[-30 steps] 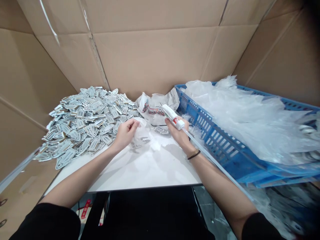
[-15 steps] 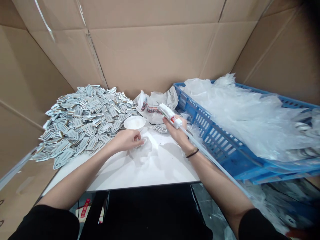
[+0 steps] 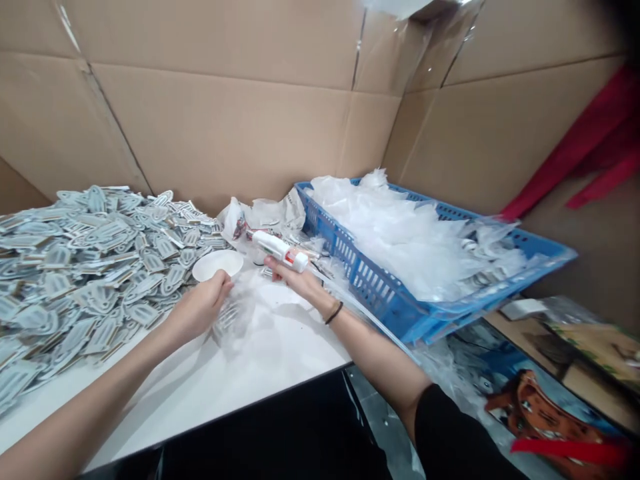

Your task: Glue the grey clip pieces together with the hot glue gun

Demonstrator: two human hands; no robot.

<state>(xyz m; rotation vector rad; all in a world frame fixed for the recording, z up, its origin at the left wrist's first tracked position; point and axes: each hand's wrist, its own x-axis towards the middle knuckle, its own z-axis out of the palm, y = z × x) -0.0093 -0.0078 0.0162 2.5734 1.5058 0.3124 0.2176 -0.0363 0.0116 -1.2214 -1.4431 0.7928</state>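
Where right hand (image 3: 301, 281) holds white tool (image 3: 277, 249), crate edge (image 3: 371, 264) limits room.

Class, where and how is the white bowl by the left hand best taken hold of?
The white bowl is probably best pinched at its right rim, coming from the right. It looks round and open side up, so its edge suits thumb and fingers; grey pieces crowd its left side, and the left hand overlaps its near edge.

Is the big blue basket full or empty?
Mostly full! Lots of see-through plastic fills the blue basket, heaped above its rim in places.
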